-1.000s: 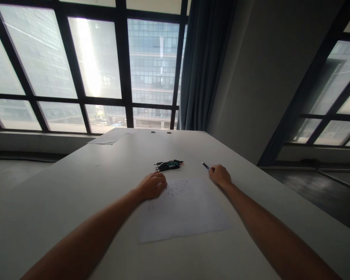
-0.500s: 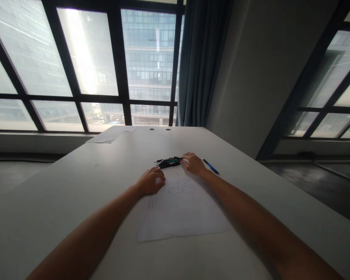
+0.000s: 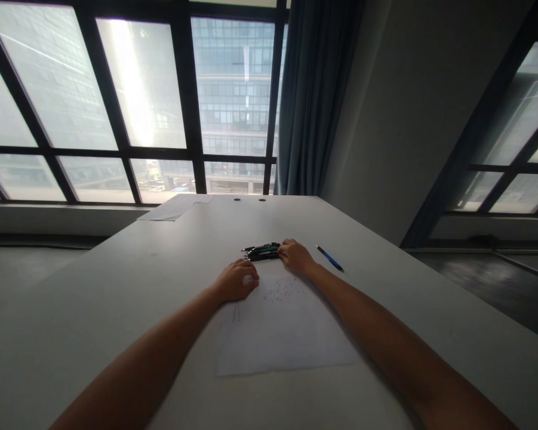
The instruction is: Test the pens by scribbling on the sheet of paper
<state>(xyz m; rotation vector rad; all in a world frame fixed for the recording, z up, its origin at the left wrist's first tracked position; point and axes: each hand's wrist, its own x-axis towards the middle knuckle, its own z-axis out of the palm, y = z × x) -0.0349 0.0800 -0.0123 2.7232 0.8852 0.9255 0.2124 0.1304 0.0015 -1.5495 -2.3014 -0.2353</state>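
Note:
A sheet of white paper [image 3: 286, 340] lies in front of me, with a cluster of small pen marks near its top and short strokes at the left. My left hand [image 3: 237, 280] rests on its upper left corner, fingers loosely bent and the thumb apart, holding nothing visible. Just beyond the sheet lies a bundle of several dark pens [image 3: 262, 251], one with a green part. My right hand [image 3: 294, 257] has its fingers closed around the right end of that bundle; the fingertips are partly hidden. To the right of this hand lies a blue pen [image 3: 330, 258], apart from the others.
The white table [image 3: 385, 310] stretches away towards large windows. More papers [image 3: 168, 209] lie at its far left edge, and two round dark holes [image 3: 249, 200] sit near the far end. A blue curtain [image 3: 302, 119] hangs behind.
My right hand's fingers have closed more over the pens' right end, and the pens sit slightly more bunched. My left hand stays on the paper. The whole view has shifted a little.

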